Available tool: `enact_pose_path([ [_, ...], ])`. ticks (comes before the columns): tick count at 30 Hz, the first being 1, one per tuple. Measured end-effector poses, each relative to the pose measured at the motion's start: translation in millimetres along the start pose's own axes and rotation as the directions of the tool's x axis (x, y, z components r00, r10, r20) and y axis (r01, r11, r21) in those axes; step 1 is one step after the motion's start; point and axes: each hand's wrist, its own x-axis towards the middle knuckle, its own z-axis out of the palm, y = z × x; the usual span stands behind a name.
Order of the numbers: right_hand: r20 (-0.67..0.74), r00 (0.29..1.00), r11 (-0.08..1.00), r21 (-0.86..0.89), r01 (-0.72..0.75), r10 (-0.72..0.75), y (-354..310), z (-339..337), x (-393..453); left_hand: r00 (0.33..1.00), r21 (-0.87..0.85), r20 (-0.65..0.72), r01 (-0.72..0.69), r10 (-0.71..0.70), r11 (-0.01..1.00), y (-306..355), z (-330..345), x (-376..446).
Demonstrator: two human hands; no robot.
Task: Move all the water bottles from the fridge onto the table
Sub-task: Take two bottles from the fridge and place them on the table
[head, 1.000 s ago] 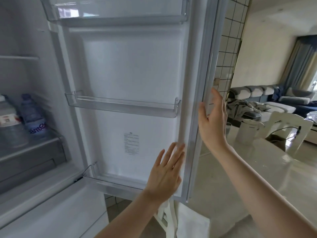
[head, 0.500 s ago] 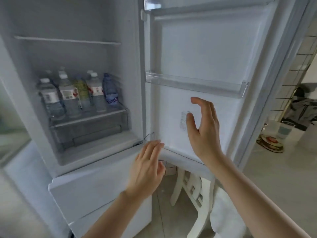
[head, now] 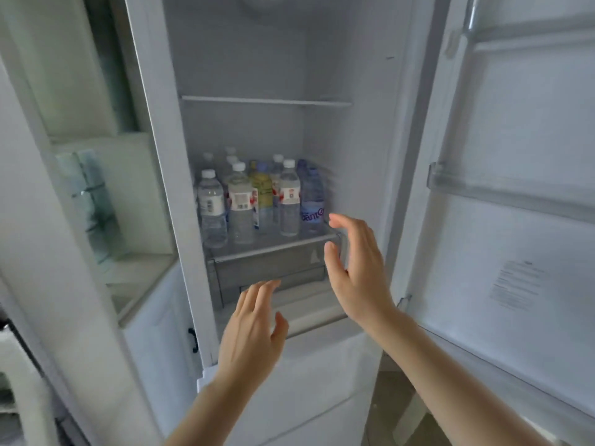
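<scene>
The white fridge [head: 244, 59] stands open in front of me. Several water bottles [head: 240, 207] stand packed together on a glass shelf above a grey drawer [head: 267, 272]; most are clear with white caps, one is yellowish [head: 262, 188], and a blue-tinted one [head: 311, 201] stands at the right end. My right hand [head: 354, 268] is raised with its fingers apart just right of and below the blue bottle, touching nothing. Lower down, my left hand [head: 254, 329] hangs in front of the drawer, also with spread fingers and nothing in it.
The fridge door [head: 521, 239] is swung wide to the right, with bare clear door bins [head: 502, 191]. A glass-fronted white cabinet [head: 96, 194] stands left of the fridge. A higher fridge shelf [head: 267, 101] holds nothing. The table is out of view.
My view has swung left from the door to the fridge interior. Both hands have left the door and moved toward the bottle shelf, the right hand nearest the blue bottle.
</scene>
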Motion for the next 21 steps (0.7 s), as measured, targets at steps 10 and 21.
enact_pose_path([
  [10,0.023,0.987,0.988,0.006,-0.157,0.157,44.4,97.0,56.9,0.989,-0.181,0.043,0.147,-0.141,0.973,-80.5,16.0,94.8],
  [21,0.028,0.912,0.895,0.178,-0.408,0.410,147.6,125.7,128.3,0.982,-0.399,0.029,0.181,-0.185,0.899,-83.7,103.3,201.4],
])
